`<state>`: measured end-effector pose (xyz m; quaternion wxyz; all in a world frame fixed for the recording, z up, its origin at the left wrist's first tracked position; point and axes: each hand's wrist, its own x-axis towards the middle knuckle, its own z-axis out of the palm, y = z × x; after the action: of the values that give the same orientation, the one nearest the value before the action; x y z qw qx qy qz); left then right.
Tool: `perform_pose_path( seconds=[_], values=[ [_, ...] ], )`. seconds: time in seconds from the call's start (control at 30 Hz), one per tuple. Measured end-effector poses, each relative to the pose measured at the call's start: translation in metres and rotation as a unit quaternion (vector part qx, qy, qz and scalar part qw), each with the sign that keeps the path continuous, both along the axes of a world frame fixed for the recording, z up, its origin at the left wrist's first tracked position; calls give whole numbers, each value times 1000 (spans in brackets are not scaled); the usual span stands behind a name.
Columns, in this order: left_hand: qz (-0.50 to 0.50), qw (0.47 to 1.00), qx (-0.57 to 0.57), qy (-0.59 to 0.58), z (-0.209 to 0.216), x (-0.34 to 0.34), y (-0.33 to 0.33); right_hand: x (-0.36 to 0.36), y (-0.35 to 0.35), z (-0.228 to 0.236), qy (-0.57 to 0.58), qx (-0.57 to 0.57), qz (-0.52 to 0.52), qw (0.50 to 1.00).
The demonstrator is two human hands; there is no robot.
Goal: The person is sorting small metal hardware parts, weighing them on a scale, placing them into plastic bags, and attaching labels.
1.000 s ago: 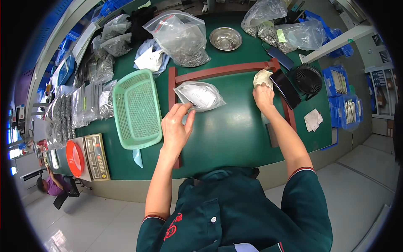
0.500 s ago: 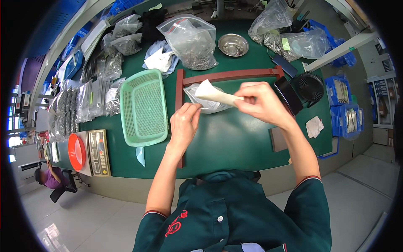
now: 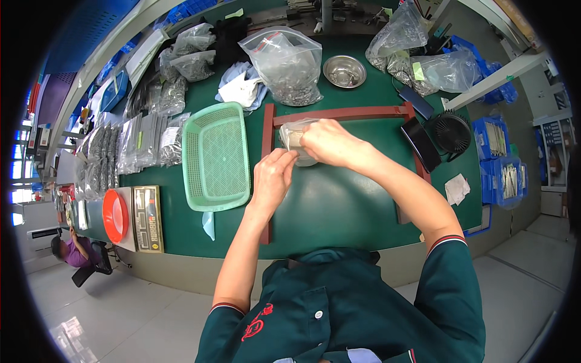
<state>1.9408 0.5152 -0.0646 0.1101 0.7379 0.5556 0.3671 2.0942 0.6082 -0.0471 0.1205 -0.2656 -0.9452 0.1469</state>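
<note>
My left hand (image 3: 272, 176) pinches the near rim of a clear plastic bag (image 3: 307, 161) at the middle of the table, fingers closed. My right hand (image 3: 331, 143) reaches over the bag, its fingers curled round a cream-coloured curved scoop (image 3: 295, 138). The scoop's front end sits at the bag's mouth, seen partly through the film; whether anything lies on it I cannot tell. What the bag holds is mostly hidden behind my hands. A dark red three-sided frame (image 3: 342, 114) lies around the bag's far and left sides.
Left of the frame stands a green mesh basket (image 3: 245, 157). Beyond it are a large zip bag of small metal parts (image 3: 293, 75) and a steel bowl (image 3: 345, 58). A scale (image 3: 146, 219), red tray (image 3: 115, 216), black fan (image 3: 449, 131) and several filled bags flank the work area.
My right hand has brought the scoop left and down to the bag, turning it so the front end is at the mouth. My left hand keeps its pinch. The whole view has shifted slightly.
</note>
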Motion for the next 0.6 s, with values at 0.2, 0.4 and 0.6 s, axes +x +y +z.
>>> perform_pose_path(
  seconds=[0.2,0.4,0.6],
  values=[
    [-22,999,-27,26,4,4,6,-21,13,-41,-165,-82,-16,983],
    [-22,998,-62,3,5,-3,2,-8,10,-5,-166,-129,-36,977],
    [33,951,-123,-282,6,-11,5,73,-17,-7,281,-264,-329,862]
  ],
)
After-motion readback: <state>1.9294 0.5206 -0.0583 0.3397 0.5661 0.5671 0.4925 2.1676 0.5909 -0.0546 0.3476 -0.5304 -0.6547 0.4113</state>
